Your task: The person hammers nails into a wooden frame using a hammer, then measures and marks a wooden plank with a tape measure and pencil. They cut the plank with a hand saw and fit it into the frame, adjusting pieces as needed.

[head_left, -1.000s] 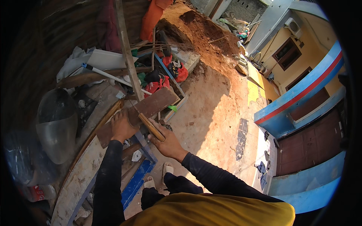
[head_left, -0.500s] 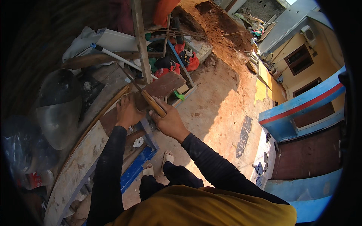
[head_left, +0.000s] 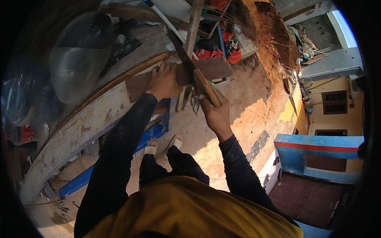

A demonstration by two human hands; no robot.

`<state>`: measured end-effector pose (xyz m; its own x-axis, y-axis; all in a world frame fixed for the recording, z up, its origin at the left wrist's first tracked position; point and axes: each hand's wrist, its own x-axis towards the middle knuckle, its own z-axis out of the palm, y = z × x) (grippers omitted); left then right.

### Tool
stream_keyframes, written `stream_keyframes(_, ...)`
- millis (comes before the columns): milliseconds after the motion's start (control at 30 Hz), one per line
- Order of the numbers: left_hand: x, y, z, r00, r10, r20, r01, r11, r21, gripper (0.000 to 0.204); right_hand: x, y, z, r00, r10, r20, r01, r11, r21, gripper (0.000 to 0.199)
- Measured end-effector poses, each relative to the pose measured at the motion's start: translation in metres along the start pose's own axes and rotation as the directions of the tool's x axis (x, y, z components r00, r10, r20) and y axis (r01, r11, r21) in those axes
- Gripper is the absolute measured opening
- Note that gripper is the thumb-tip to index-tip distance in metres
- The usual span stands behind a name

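Note:
My left hand (head_left: 163,82) presses a brown wooden board (head_left: 216,68) down onto a long, weathered plank (head_left: 93,115), its fingers bent over the board. In my right hand (head_left: 217,114) is the wooden handle of a handsaw (head_left: 206,88), gripped with closed fingers. The saw's dark blade (head_left: 180,51) crosses the board just right of my left hand and points away to the upper left. The board's right end sticks out past the plank. Whether the teeth have cut into the wood cannot be made out.
A clear plastic container (head_left: 81,59) and bottles lie at left. Beyond the board are an upright wooden post (head_left: 193,29), a white pipe (head_left: 162,16) and red bags (head_left: 234,55). Blue-painted wood (head_left: 77,182) lies below the plank. My sandalled feet (head_left: 174,142) stand close by.
The view has swung, so the board, hands and saw sit further right and higher. The saw blade shows broader than before. Both hands keep their holds.

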<state>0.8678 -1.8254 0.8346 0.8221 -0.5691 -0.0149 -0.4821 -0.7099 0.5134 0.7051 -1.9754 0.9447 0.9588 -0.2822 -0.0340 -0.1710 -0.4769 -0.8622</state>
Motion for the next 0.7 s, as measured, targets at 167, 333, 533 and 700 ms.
stream_keyframes(167,0.005,-0.001,-0.005,0.999,-0.029,0.023,0.029,1.0,-0.01,0.102,-0.058,0.007,-0.01,0.998,-0.058,-0.027,0.058,0.998,-0.012,0.057)
stream_keyframes(333,0.009,-0.011,0.011,0.999,0.009,-0.034,-0.009,1.0,0.013,0.095,-0.178,-0.014,-0.046,0.997,-0.023,-0.075,0.015,0.995,-0.101,0.056)
stream_keyframes(533,0.007,-0.003,0.003,0.998,-0.052,0.023,0.05,0.997,0.055,0.095,-0.01,0.039,-0.008,0.999,-0.043,0.003,0.042,0.994,0.101,0.057)
stream_keyframes(700,0.009,-0.005,0.0,0.996,-0.055,0.07,0.053,0.998,0.031,0.097,-0.096,0.043,-0.019,0.998,-0.003,-0.065,0.004,1.0,0.021,0.059)
